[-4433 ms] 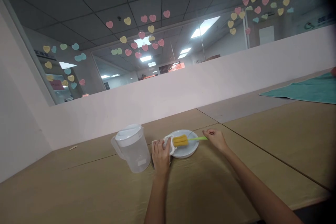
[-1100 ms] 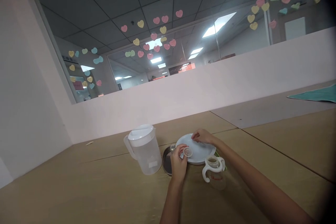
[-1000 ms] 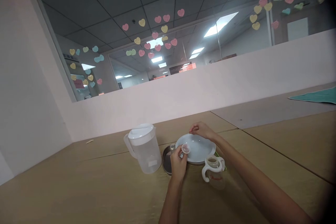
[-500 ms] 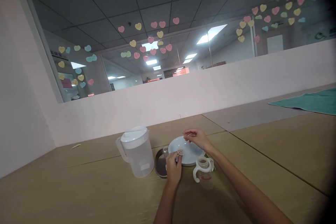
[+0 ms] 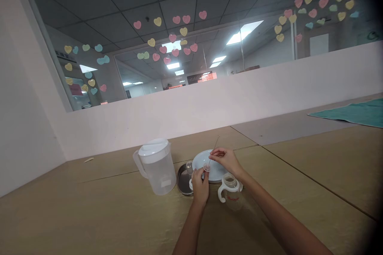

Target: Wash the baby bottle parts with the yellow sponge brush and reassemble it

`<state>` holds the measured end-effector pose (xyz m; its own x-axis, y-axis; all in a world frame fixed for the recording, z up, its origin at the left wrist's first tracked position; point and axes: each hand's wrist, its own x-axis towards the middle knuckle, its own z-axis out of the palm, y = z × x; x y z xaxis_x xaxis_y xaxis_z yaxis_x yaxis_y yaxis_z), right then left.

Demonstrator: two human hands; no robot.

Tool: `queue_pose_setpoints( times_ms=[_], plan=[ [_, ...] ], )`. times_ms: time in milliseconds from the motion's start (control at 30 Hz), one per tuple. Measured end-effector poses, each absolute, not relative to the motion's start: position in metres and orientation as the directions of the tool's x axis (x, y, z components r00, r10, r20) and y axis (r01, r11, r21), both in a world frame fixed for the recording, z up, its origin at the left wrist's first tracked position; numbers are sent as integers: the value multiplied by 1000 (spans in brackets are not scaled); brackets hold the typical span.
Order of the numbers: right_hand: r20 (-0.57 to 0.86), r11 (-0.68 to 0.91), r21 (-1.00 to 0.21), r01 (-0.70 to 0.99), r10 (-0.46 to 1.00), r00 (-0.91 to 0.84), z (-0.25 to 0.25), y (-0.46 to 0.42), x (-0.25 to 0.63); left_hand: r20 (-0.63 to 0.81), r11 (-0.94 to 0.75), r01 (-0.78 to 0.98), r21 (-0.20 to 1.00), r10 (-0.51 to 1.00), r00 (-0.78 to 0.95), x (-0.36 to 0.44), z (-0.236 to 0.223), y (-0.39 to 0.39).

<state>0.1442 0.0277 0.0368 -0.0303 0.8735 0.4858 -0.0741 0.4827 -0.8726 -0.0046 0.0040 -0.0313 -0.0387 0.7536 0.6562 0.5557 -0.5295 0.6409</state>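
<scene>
Over the white plate (image 5: 216,174), my left hand (image 5: 201,187) pinches a small clear, cup-like round piece (image 5: 206,167). Its open side faces up. Between the fingertips of my right hand (image 5: 226,161) is a thin stick (image 5: 216,142), slanting down so that its lower end meets the round piece. Whether the tip is inside, I cannot tell. A clear baby bottle (image 5: 231,196) with white handles stands uncapped below my right wrist. Beside my left hand are a clear dome-shaped cap (image 5: 189,167) and a white ring (image 5: 190,184), partly hidden by the hand.
A round metal tray (image 5: 182,189) lies left of the plate, partly under it. Farther left stands a lidded translucent pitcher (image 5: 160,173). A teal cloth (image 5: 356,112) lies at the far right. Behind the table (image 5: 119,215) rises a wall with a window (image 5: 179,59).
My right hand has brought the thin stick down to the round piece in my left hand; the stick now shows clearly above the fingers. The view has shifted slightly.
</scene>
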Motion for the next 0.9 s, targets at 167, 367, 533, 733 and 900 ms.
queue_pose_setpoints(
  times_ms=[167, 367, 533, 733, 900],
  plan=[
    [563, 604, -770, 207, 795, -227, 36, 19, 145, 646, -536, 529, 658, 763, -31, -4, -32, 4],
    [535, 651, -681, 336, 755, -378, 47, 7, 149, 642, -534, 530, 659, 766, -26, -1, -32, 3],
    [613, 694, -662, 283, 719, -327, 60, -9, 157, 650, -530, 576, 622, 760, -3, 1, -30, -2],
    [653, 627, -587, 513, 741, -159, 63, -16, 160, 652, -516, 662, 543, 756, 54, 1, -28, -5],
    [638, 556, -654, 513, 769, -21, 63, -14, 164, 657, -513, 681, 522, 752, 63, 1, -27, -6]
  ],
)
